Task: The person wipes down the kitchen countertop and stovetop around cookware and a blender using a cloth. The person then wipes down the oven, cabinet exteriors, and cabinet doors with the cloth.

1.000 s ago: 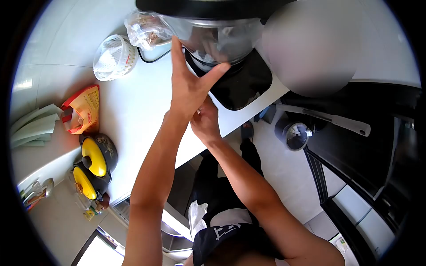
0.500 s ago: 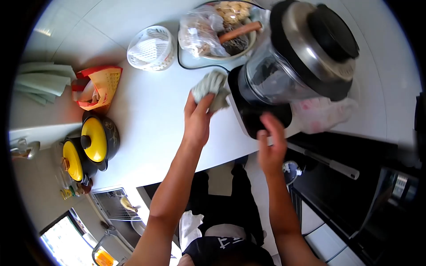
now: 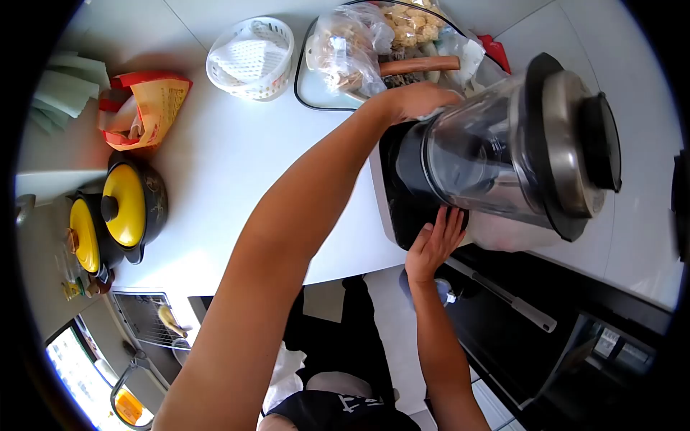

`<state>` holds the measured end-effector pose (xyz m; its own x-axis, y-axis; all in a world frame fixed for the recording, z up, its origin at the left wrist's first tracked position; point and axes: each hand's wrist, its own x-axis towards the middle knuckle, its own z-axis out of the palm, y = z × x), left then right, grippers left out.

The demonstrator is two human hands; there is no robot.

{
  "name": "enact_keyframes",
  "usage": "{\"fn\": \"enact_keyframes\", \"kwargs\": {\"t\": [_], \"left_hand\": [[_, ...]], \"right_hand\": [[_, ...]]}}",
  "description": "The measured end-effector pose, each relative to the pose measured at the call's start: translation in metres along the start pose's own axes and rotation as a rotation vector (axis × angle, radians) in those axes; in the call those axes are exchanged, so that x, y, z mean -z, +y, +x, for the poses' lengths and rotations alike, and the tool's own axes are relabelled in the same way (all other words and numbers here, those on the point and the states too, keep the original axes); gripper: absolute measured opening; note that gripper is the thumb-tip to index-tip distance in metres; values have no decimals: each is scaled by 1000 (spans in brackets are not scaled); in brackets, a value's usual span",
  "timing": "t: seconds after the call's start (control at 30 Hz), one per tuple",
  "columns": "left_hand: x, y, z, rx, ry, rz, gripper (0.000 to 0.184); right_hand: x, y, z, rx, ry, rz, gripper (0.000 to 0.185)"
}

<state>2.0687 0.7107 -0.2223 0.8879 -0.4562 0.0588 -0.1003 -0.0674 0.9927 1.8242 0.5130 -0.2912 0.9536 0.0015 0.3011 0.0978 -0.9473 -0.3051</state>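
Observation:
A blender with a clear jar and a steel-and-black lid stands on a black base at the counter's right side. My left hand reaches to the far side of the base, its fingers mostly hidden. A sliver of pale cloth shows beneath it, the rest out of sight. Lying against the near side of the base is my right hand, with fingers stretched out and nothing held.
Behind the left hand, a bowl holds bagged dry foods and a brown stick. A white basket, a red-and-yellow bag and yellow-lidded pots stand to the left. A black cooktop with a long-handled tool lies at right.
My left hand has carried the cloth from the left of the base to its far side. My right hand has come to rest on the near side. The view has shifted.

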Motion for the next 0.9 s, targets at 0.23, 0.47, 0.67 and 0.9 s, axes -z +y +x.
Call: {"fn": "enact_keyframes", "kwargs": {"t": [0.23,0.47,0.67,0.9], "left_hand": [[-21,0,43,410,-321,-433,38],[-19,-3,-30,84,104,-511,35],[-90,-5,-122,-91,745,-233,37],[-178,-11,-156,-192,994,77,50]], "right_hand": [[-4,3,-1,16,21,-4,51],[-6,5,-2,33,47,-17,49],[-10,4,-2,45,66,-43,49],[-24,27,-9,130,125,-72,50]]}}
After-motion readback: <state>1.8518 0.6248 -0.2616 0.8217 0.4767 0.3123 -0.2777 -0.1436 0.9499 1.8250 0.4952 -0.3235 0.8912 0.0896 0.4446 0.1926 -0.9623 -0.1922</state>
